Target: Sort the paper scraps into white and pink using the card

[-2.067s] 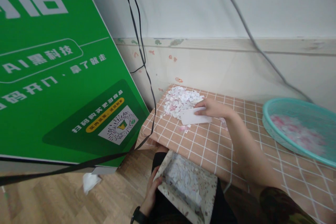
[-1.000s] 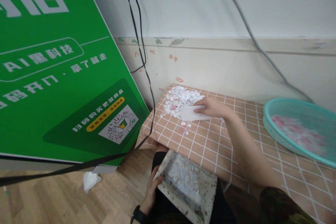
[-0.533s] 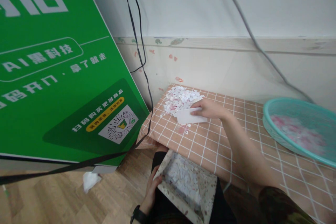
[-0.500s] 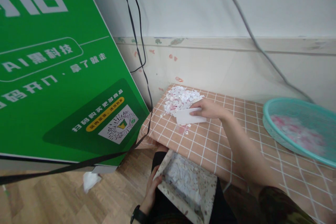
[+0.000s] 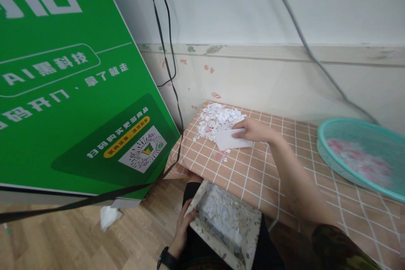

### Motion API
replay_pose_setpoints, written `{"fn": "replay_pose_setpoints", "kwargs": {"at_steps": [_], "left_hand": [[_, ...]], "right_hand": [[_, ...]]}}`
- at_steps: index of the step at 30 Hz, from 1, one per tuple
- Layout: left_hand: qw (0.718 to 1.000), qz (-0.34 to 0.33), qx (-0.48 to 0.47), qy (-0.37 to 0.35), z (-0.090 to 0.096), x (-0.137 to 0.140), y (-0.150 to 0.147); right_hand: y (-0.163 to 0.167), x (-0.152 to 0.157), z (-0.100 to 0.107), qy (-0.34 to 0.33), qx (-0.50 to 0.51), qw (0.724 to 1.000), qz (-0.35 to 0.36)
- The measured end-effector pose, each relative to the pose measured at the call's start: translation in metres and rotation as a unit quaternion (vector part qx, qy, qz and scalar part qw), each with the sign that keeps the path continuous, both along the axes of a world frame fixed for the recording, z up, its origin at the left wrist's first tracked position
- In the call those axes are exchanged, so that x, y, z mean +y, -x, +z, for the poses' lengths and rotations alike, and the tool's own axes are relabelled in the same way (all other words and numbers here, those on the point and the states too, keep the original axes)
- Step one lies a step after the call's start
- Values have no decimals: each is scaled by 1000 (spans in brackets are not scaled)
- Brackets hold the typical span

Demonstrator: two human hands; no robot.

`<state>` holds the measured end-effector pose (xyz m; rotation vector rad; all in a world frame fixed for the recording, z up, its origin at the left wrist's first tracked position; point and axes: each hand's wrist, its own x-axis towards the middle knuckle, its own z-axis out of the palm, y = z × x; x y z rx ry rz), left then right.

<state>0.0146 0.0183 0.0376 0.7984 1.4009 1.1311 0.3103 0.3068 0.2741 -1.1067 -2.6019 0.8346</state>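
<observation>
My right hand [image 5: 249, 130] pinches a flat white card [image 5: 232, 139] by its upper right part, with the card tilted on edge over the table. Just beyond the card lies a heap of white and pinkish paper scraps [image 5: 215, 119], and a few loose scraps [image 5: 225, 159] sit on its near side. Down in my lap, my left hand [image 5: 185, 221] grips the left rim of a speckled box [image 5: 215, 239]. Pale paper scraps [image 5: 223, 213] cover much of the inside of this box.
A brown table with white grid lines [image 5: 294, 152] stands against the wall. At the right is a turquoise basket [image 5: 325, 158] with pink and white bits in it. A green sign panel [image 5: 79, 114] and black cables [image 5: 167, 29] stand left; a white bag [image 5: 109, 217] lies on the floor.
My right hand has shifted slightly to the right with the white card. My left hand and the box look unmoved.
</observation>
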Motion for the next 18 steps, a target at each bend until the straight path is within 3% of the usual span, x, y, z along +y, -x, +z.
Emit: {"fn": "replay_pose_setpoints", "kwargs": {"at_steps": [6,18], "left_hand": [[1000,-5,-3,-18,-4,2,0],[1000,-7,6,-7,-11,-1,4]], "right_hand": [[-15,3,6,-16,3,999,-40],[-33,2,14,19,-15,999,-23]]}}
